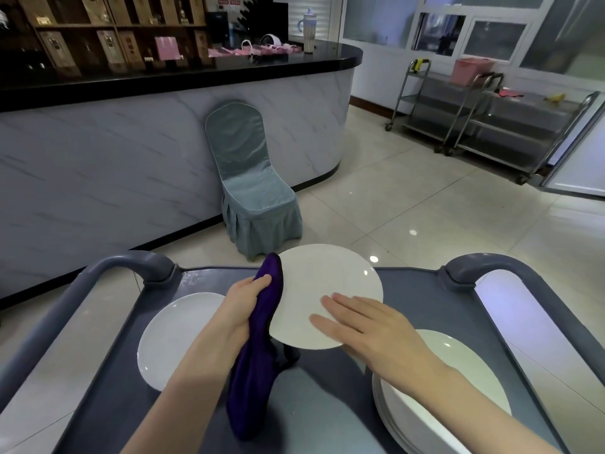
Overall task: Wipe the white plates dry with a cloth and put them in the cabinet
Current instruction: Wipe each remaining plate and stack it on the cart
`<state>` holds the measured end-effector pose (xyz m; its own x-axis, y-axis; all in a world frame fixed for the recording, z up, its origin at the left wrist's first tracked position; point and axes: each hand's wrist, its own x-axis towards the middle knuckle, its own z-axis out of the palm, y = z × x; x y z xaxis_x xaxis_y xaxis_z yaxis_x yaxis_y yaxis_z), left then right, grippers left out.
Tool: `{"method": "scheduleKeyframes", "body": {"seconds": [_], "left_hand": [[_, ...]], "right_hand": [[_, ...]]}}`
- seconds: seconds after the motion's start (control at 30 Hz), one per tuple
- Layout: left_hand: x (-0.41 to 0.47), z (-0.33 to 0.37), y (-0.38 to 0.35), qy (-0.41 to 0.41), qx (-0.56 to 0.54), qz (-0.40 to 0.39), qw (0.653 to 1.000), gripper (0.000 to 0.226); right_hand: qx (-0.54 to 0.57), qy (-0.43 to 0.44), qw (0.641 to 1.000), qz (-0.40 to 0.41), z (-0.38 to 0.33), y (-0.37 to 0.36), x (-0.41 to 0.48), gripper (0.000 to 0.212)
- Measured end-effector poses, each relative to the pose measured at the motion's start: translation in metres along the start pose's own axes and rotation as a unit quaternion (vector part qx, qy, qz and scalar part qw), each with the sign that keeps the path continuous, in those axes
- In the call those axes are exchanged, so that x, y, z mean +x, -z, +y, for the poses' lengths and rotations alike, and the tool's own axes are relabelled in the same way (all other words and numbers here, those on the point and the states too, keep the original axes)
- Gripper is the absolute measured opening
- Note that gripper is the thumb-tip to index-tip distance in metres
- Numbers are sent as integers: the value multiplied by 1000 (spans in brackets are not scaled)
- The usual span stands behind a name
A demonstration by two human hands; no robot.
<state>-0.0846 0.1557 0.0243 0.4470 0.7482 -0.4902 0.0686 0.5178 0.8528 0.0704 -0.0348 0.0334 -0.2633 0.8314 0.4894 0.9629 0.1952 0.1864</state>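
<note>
- left hand [244, 306] is curled tight around a purple cloth [252, 365], right at the left rim of the white plate [327, 290] held up over the cart. The cloth covers that rim, so can't tell if the fingers pinch the plate through it
- rest of the cloth hangs down to the grey cart tray [425, 299]
- right hand [370, 329] lies flat on the plate's face with the fingers straight, not gripping. Its thumb is hidden
- another single plate [176, 339] sits on the tray to the left, partly behind the left forearm
- stack of plates [458, 388] on the right, cut off by the bottom edge and crossed by the right arm, so no way to count them
- writing: red-and-white signs [229, 2] on the back wall and labels on the shelf boxes [55, 44] are too blurry to read
- white panel [576, 165] at the right edge is cut off, and I can't tell what it belongs to
- covered chair [252, 181] stands against the marble counter [98, 142], with steel trolleys [491, 126] further right
</note>
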Motion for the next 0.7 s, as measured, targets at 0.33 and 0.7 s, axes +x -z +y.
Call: {"method": "scheduleKeyframes", "body": {"seconds": [0.33,0.7], "left_hand": [[-23,-6,-36,24,-99,-75,992,89],[-39,-58,-66,-477,383,-65,788,63]], "right_hand": [[336,-275,900,-31,-38,10,24,40],[675,-537,446,240,-29,14,56,31]]}}
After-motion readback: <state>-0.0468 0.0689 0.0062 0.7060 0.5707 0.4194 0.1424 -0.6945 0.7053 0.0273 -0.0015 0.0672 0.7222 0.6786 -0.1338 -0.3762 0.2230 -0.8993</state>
